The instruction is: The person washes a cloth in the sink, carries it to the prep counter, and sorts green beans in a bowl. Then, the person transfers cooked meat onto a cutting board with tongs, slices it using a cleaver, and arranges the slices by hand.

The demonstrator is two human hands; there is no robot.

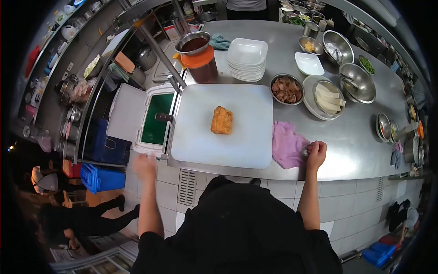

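A browned block of food [221,120], perhaps roast meat, lies on the white cutting board [196,141]. My left hand [145,166] is blurred by motion, off the board's lower left corner and near the open white chest [149,150] with a green inside. Curled fingers show on my right hand [316,154], at the right edge of a crumpled pink cloth [288,145]. Whether they pinch the cloth is unclear. A dark knife handle [164,117] sticks out at the board's left edge, its blade not visible.
Behind the board stand an orange-rimmed container [200,64] under a bowl of dark sauce and stacked white plates [247,57]. A bowl of cut meat [287,89] and a bowl of pale slices [329,97] sit rightward. Other people are in the background, including one person [91,219] lower left.
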